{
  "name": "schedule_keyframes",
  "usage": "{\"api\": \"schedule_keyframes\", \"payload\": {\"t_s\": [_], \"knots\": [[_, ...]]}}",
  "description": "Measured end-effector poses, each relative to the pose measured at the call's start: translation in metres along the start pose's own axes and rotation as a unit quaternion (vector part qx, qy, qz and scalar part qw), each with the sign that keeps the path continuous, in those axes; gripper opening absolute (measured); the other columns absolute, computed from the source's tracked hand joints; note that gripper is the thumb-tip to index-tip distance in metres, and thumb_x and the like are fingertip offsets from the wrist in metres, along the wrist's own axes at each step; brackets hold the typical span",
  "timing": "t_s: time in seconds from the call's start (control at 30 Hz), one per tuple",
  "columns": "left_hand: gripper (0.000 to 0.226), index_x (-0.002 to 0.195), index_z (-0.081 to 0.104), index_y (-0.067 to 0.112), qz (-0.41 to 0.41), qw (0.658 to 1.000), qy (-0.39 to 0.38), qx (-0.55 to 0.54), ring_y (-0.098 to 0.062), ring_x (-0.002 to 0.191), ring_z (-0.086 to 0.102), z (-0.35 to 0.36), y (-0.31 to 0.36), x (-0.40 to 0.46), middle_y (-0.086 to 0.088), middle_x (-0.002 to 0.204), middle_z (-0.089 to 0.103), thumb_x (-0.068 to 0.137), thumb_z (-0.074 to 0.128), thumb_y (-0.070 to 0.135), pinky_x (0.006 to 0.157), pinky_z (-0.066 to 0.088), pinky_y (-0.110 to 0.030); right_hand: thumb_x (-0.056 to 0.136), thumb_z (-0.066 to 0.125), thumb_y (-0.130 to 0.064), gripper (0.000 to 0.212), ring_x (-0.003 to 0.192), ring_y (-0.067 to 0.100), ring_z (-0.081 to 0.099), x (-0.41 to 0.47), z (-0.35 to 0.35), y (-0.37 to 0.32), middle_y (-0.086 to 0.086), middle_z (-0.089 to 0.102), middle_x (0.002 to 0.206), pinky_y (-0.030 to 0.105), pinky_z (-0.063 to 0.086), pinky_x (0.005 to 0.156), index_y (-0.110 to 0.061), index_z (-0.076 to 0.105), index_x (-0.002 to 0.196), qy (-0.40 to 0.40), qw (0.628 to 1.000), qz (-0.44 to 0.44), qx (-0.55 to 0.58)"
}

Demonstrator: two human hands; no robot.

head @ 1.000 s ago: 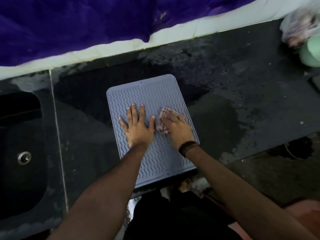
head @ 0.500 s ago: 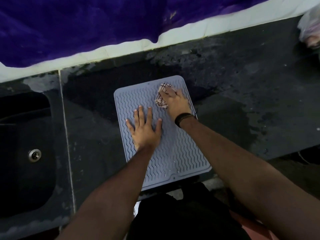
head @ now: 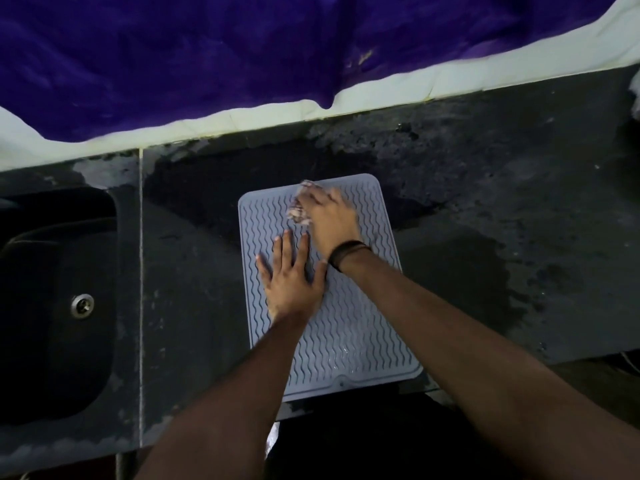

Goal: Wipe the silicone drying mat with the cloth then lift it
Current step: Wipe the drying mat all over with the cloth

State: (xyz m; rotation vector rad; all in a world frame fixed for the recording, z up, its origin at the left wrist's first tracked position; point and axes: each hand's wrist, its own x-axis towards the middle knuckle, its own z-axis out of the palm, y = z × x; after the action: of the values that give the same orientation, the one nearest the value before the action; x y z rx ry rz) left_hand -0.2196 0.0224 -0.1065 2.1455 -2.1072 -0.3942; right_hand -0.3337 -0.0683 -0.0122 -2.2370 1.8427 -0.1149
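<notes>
Silicone mat: one, pale grey-blue, rectangular with rounded corners and a raised rim, covered in wavy ridges; it lies flat on the counter, its near edge reaching the counter's front edge. A small notch shows in the near rim.
Hidden: both hands and forearms cover much of the mat's middle and far part; most of the cloth is under the right hand.
Cloth: one, bunched, pale with a checked pattern, blurred; only its left and far edges peek out, near the mat's far rim.
Right hand: pressed down on the cloth with fingers curled over it, near the mat's far edge; blurred, so single fingers are hard to tell. A dark band circles the wrist.
Left hand: flat on the mat's middle left, palm down, fingers straight and slightly spread, holding nothing. Its thumb lies just beside the right wrist.
Counter: dark stone, mottled with damp patches; a thin pale seam runs front to back on the left.
Sink: one, dark, cut off at the left edge, with a round metal drain.
Wall: pale tiles behind the counter, partly draped by purple plush fabric.
Right edge: a pale object, cut off, cannot be made out.
</notes>
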Motion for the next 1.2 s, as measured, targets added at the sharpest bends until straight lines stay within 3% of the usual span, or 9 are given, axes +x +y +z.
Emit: {"api": "schedule_keyframes", "payload": {"t_s": [0.07,0.23,0.47,0.63,0.73,0.9,1.1,1.2], "knots": [[0.073,0.162,0.024,0.031,-0.001,1.000,0.000,-0.005,-0.016,0.159,-0.007,-0.001,0.000,-0.001,0.002,0.173,0.004,0.100,0.018,0.069,0.126,-0.011,-0.054,0.081,0.060,-0.015,0.060,0.128,0.027,0.037,0.017,0.005,-0.013,-0.001,0.040,0.147,0.043,0.041,0.098,-0.022,0.045,0.139,-0.042,0.997,-0.047,-0.033],[0.071,0.164,0.011,0.038,-0.009,1.000,0.000,-0.007,-0.014,0.159,-0.009,-0.001,0.001,-0.002,0.005,0.173,0.001,0.101,0.017,0.072,0.126,-0.011,-0.052,0.095,0.042,-0.017,0.047,0.132,0.026,0.035,0.022,0.009,0.031,-0.006,0.039,0.149,0.043,0.035,0.100,-0.028,0.046,0.140,-0.046,0.990,-0.092,-0.098],[0.071,0.163,0.009,0.039,-0.006,1.000,0.001,-0.004,-0.014,0.158,-0.011,-0.001,0.000,-0.001,0.005,0.173,-0.001,0.101,0.016,0.072,0.124,-0.015,-0.050,0.087,0.046,-0.009,0.049,0.116,0.035,0.042,0.004,-0.016,0.112,0.001,0.051,0.141,0.044,0.041,0.088,-0.023,0.054,0.133,-0.013,0.991,0.052,-0.121],[0.072,0.164,0.007,0.038,0.000,1.000,-0.005,-0.005,-0.015,0.158,-0.015,-0.003,0.000,0.000,0.004,0.173,-0.004,0.100,0.011,0.072,0.123,-0.017,-0.051,0.094,0.045,-0.015,0.034,0.124,0.030,0.041,0.024,-0.010,0.061,0.009,0.054,0.133,0.038,0.044,0.093,-0.012,0.057,0.126,0.007,0.986,0.156,-0.064],[0.073,0.164,0.009,0.036,-0.005,1.000,-0.016,0.002,-0.014,0.158,-0.014,-0.004,0.001,0.000,0.003,0.173,-0.003,0.100,0.013,0.072,0.124,-0.015,-0.053,0.095,0.042,-0.013,0.040,0.136,0.027,0.033,0.034,-0.001,0.011,0.008,0.046,0.143,0.041,0.039,0.106,-0.013,0.052,0.134,-0.007,0.996,0.083,-0.036],[0.074,0.163,0.016,0.034,-0.006,1.000,-0.013,-0.005,-0.013,0.158,-0.013,-0.004,0.001,0.000,0.004,0.173,-0.002,0.100,0.015,0.072,0.125,-0.013,-0.052,0.095,0.041,-0.017,0.039,0.130,0.025,0.034,0.032,0.001,-0.001,0.000,0.050,0.138,0.041,0.044,0.097,-0.020,0.055,0.131,-0.034,0.997,-0.032,-0.054],[0.071,0.163,0.011,0.037,-0.003,1.000,-0.001,-0.019,-0.014,0.158,-0.011,-0.004,0.000,-0.001,0.004,0.173,0.000,0.101,0.016,0.072,0.124,-0.014,-0.051,0.092,0.047,-0.015,0.044,0.119,0.031,0.041,0.019,-0.024,0.091,0.001,0.055,0.137,0.042,0.041,0.093,-0.027,0.054,0.134,-0.035,0.994,0.029,-0.100],[0.071,0.164,0.011,0.037,0.001,1.000,0.006,-0.017,-0.015,0.158,-0.010,-0.001,-0.001,-0.002,0.003,0.173,0.001,0.101,0.016,0.072,0.124,-0.015,-0.050,0.088,0.057,-0.015,0.042,0.121,0.032,0.041,0.017,-0.028,0.100,0.005,0.058,0.132,0.043,0.043,0.094,-0.021,0.059,0.130,-0.041,0.990,0.084,-0.108]]}}
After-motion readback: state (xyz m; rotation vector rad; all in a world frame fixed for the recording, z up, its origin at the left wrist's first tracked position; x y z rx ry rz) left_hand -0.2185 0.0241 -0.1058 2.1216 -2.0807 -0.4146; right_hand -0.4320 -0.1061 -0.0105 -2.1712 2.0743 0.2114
